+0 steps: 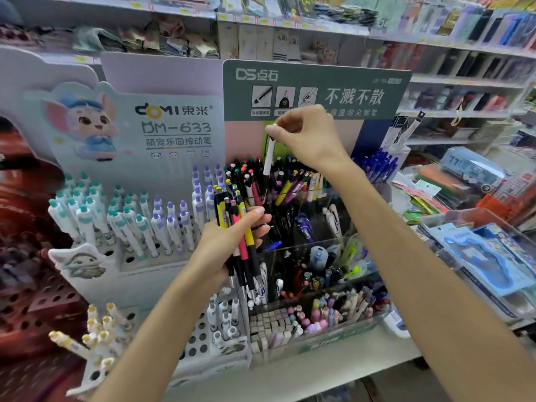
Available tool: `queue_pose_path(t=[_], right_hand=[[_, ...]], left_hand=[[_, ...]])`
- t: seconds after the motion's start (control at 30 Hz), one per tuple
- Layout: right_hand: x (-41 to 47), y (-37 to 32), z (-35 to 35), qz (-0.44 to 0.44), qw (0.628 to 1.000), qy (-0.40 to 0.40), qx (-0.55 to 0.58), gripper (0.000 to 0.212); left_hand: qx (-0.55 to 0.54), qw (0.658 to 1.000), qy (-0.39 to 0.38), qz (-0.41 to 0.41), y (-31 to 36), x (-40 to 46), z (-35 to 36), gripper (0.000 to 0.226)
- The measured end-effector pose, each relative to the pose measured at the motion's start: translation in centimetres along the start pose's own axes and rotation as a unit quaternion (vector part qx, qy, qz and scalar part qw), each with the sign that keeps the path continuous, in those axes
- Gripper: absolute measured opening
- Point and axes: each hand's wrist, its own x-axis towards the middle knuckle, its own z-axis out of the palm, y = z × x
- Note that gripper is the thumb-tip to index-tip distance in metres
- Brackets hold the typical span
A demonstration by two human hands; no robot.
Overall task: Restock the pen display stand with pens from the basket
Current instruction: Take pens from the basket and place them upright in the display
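Pinching a white pen [269,154] by its top, your right hand [304,134] holds it upright just above the packed pens at the back of the display stand [316,91]. Your left hand [229,242] grips a bundle of pens [239,227], yellow and pink, tips down, near the stand's left edge.

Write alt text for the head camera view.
The right hand pinches a white pen upright over the crowded pen display stand, while the left hand holds a bundle of pens.
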Motion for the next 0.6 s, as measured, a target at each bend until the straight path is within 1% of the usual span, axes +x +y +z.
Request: queue_pose_path(t=[0.03,0.17,0.27,0.37,0.47,0.5,0.53,0.6], right_hand=[[0.0,0.2,-0.1,-0.002,1.000,-0.008,-0.009,0.018],[-1.5,1.7,1.4,0.004,0.995,-0.085,-0.057,0.023],[-2.6,2.9,3.0,-0.009,0.993,-0.073,-0.095,0.024],[-2.5,3.1,3.4,-0.002,0.992,-0.067,-0.105,0.029],[-2.5,2.6,3.0,-0.005,0.984,-0.070,-0.161,0.033],[-3.0,2.5,3.1,-0.021,0.982,-0.051,-0.178,0.034],[-3.8,2.3,3.1,-0.039,0.983,-0.011,-0.176,0.034],[-6.2,1.9,3.2,-0.074,0.989,0.075,-0.102,0.027]], left_hand=[[-0.004,1.000,0.003,-0.001,0.0,0.0,0.1,0.019],[-0.018,1.000,0.024,0.004,-0.3,-0.3,0.2,0.020],[-0.010,0.999,0.029,0.012,-0.5,-0.8,0.3,0.022],[0.011,0.999,0.027,0.013,-1.0,-1.5,0.4,0.022],[0.041,0.999,0.014,0.028,-1.4,-2.3,0.4,0.022],[0.051,0.998,0.013,0.031,-1.6,-2.6,0.4,0.021],[0.060,0.998,0.012,0.031,-1.7,-2.8,0.3,0.020],[0.073,0.997,0.010,0.031,-2.1,-3.3,0.0,0.019]])
